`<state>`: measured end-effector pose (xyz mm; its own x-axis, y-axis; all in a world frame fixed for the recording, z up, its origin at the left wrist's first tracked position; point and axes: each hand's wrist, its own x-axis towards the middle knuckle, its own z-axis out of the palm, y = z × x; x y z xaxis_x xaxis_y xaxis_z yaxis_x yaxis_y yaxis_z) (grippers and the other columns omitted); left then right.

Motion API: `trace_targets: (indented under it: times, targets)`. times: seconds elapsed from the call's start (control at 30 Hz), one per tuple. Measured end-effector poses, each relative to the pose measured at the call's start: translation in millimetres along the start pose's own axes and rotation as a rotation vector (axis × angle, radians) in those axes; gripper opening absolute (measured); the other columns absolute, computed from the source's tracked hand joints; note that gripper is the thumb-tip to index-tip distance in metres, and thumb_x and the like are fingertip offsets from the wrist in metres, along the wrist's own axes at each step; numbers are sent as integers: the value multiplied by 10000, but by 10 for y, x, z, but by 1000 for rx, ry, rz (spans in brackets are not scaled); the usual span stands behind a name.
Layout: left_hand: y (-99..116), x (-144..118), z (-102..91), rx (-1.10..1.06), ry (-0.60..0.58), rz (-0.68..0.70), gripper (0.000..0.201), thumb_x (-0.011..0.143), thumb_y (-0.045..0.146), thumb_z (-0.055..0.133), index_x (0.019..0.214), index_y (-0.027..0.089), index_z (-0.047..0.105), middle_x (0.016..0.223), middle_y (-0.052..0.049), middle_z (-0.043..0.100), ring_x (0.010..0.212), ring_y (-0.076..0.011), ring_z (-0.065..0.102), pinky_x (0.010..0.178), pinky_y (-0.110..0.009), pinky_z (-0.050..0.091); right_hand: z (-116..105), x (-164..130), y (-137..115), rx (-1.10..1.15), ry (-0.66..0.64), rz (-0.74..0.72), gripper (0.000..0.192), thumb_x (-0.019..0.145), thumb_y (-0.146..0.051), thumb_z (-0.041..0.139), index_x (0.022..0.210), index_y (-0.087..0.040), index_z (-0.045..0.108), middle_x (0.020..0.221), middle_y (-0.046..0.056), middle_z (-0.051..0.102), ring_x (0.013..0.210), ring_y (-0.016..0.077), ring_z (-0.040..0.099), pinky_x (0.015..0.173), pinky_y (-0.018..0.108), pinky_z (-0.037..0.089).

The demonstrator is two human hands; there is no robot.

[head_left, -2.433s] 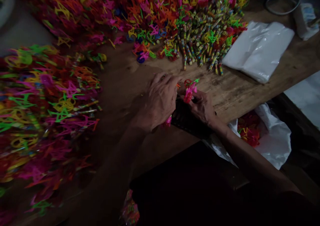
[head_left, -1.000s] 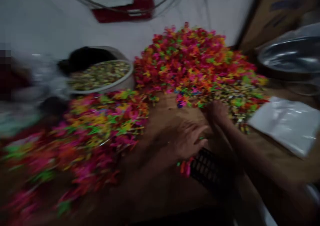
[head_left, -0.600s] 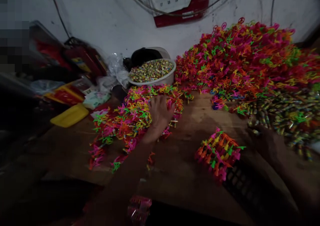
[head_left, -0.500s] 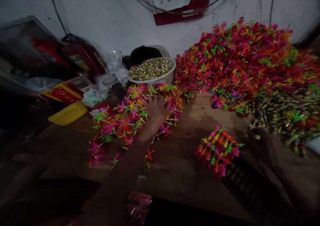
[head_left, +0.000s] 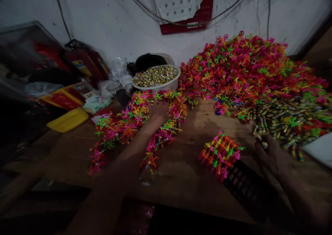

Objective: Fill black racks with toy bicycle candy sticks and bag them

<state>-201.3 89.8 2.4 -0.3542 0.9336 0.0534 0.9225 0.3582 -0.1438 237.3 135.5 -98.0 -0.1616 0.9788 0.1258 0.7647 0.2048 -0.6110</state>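
Note:
My left hand reaches into a heap of bright plastic toys on small tubes at the middle left of the table. Its fingertips are sunk among the pieces, and whether they grip any is hidden. At the right, my right hand is closed around a small tube with a pale end. It is beside a pile of wrapped small tubes. Between my hands, a neat stack of pink, orange, yellow and green toys sits at the end of a black plastic basket.
A large mound of loose plastic pieces rises against the wall. A white tub full of small tubes stands at the back. Left are a yellow plastic tray, a tissue pack and crumpled clear bags.
My left hand has pressed down into the heap, its earlier spread fingers now mostly hidden. My right hand stays by the tube pile. The camera view has shifted slightly.

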Motion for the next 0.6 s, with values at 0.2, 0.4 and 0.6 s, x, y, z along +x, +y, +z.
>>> trace_targets:
  times: [0.2,0.4,0.6]
  targets:
    - [-168,117,-174,-7,-103,84,522,793,272,788,1298,226,669,1385,-159,625,1363,-399,492,1087,-501,442,-145,940,-887,-135,-94,-316,194,903,-334,504,762,-236,593,666,95,631,585,234,584,603,358,386]
    - [-297,77,-238,-35,-90,18,330,836,135,588,1115,188,755,1114,-165,755,1125,-367,684,932,-462,531,589,1579,-2283,-211,-119,-531,184,924,-295,586,839,-194,715,733,74,707,650,189,628,590,271,397]
    - [-455,-13,-229,-180,68,-75,342,962,273,477,1111,150,759,1125,-169,767,1057,-339,720,900,-445,541,1349,1554,-3065,-312,-225,-525,369,975,-428,606,1121,-116,739,1078,206,760,999,290,726,774,310,514]
